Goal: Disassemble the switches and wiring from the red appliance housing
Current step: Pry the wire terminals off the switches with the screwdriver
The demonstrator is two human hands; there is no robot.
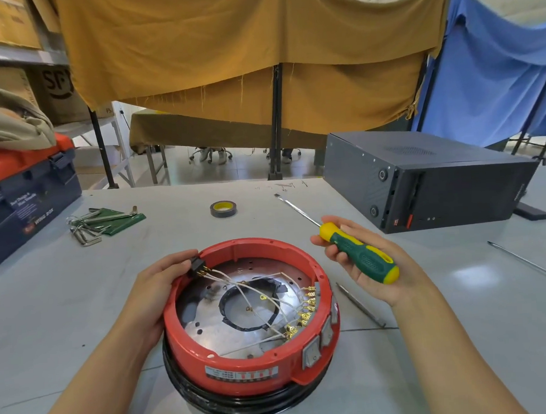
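The round red appliance housing [242, 363] lies open side up on a black ring in front of me. White wires [257, 291] cross its metal floor to a row of brass terminals [305, 312] behind grey rocker switches [312, 352] on the right wall. At the upper-left rim, my left hand [155, 287] pinches a black connector block [197, 264] with brass pins. My right hand [363, 265] is off to the housing's right and holds a green and yellow screwdriver [359, 252], its shaft pointing away to the upper left.
A thin metal tool [360, 305] lies right of the housing, and a long rod [527, 264] further right. A tape roll [223, 208] and hex keys [92, 225] sit behind. A black computer case [422, 180] stands at the right, a toolbox [27, 194] at the left.
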